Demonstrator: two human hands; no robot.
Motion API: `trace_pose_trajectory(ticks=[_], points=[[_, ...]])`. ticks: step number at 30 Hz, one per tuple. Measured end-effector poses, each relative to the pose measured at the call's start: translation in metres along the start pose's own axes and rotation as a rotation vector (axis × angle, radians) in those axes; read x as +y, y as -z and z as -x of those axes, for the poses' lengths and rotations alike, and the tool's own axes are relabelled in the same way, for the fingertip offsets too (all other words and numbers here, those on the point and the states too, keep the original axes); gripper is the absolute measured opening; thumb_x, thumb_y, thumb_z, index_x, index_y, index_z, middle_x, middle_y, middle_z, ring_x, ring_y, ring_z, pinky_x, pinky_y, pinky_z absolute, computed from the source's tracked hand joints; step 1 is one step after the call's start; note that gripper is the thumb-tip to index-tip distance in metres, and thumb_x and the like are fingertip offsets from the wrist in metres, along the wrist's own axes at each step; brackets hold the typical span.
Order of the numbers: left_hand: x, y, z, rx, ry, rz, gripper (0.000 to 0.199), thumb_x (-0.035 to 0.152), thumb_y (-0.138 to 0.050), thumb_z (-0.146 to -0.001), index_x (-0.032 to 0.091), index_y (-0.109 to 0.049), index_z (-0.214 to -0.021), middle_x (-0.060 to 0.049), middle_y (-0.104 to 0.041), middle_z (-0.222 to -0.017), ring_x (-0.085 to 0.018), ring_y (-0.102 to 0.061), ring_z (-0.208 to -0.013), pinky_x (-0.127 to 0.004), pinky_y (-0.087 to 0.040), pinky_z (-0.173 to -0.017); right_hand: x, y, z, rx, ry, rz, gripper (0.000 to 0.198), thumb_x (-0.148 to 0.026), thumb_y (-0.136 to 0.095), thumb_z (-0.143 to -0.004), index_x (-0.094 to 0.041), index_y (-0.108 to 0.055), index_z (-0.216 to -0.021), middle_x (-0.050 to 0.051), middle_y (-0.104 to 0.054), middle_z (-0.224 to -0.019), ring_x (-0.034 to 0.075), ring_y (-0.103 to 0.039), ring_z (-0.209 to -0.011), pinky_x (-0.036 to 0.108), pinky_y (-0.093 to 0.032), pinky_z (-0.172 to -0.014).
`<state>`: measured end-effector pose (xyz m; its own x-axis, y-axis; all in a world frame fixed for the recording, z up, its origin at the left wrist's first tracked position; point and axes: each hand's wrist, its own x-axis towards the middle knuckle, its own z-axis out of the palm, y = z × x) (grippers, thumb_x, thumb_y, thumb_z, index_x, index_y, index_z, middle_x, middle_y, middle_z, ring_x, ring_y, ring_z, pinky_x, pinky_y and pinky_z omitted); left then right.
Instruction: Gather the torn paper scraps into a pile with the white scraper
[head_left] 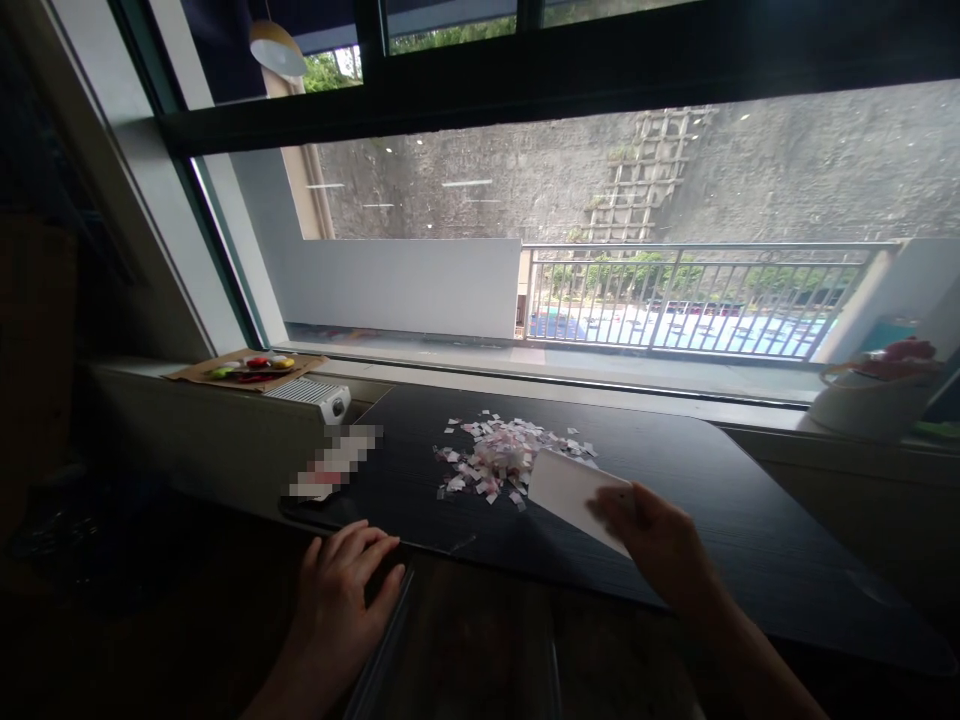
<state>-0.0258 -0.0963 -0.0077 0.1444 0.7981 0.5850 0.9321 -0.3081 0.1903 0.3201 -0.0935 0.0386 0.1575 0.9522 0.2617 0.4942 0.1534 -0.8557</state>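
Note:
My right hand (649, 520) grips the right end of a flat white rectangular card (570, 487), thumb and fingers closed about it. The card is tilted over the dark table, its left end beside a heap of small pale paper-like pieces (506, 450). Some of these bits carry pink marks, and a few lie scattered round the heap. At the near left edge of the black tabletop (675, 440), my left hand (345, 580) is palm down with loosely bent, parted fingers and nothing in it. Just beyond it lies a blurred-out white and red item (334, 465).
Behind the table runs a window sill with a brown board (247, 370) bearing red, yellow and green items. Beside it sits a white vented box (311, 395). A pale container (862, 395) stands at the right. Large window panes rise beyond, with a railing (675, 300) outside.

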Motion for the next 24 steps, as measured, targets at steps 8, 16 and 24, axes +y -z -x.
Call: trace_pose_trajectory(ticks=[8,16,24], points=[[0.002,0.004,0.0,-0.097,0.071,-0.029,0.029,0.035,-0.046,-0.08,0.027,-0.069,-0.095,-0.005,-0.07,-0.102,-0.027,-0.056,-0.108,-0.051,-0.032,-0.095,-0.009,-0.006,0.009,0.0,0.051,-0.002,0.031,-0.045,-0.06,-0.079,-0.016,-0.068,-0.084,0.003,-0.07,-0.07,0.017,-0.062,-0.062,0.026,-0.05,-0.054],[-0.001,0.001,-0.001,-0.179,0.052,-0.054,0.032,0.034,-0.045,-0.082,0.028,-0.067,-0.104,-0.005,-0.067,-0.109,-0.028,-0.053,-0.113,-0.053,-0.031,-0.097,-0.003,-0.028,0.009,-0.042,0.019,-0.164,0.036,-0.051,-0.064,-0.074,-0.016,-0.068,-0.081,0.005,-0.071,-0.072,0.019,-0.064,-0.065,0.028,-0.051,-0.056],[0.003,0.011,-0.006,-0.275,0.056,-0.087,0.036,0.027,-0.043,-0.081,0.023,-0.064,-0.11,-0.008,-0.064,-0.116,-0.027,-0.054,-0.112,-0.057,-0.026,-0.101,0.006,-0.022,-0.006,-0.066,-0.167,-0.245,0.035,-0.046,-0.069,-0.066,-0.014,-0.066,-0.08,0.004,-0.068,-0.068,0.019,-0.063,-0.06,0.028,-0.049,-0.052]])
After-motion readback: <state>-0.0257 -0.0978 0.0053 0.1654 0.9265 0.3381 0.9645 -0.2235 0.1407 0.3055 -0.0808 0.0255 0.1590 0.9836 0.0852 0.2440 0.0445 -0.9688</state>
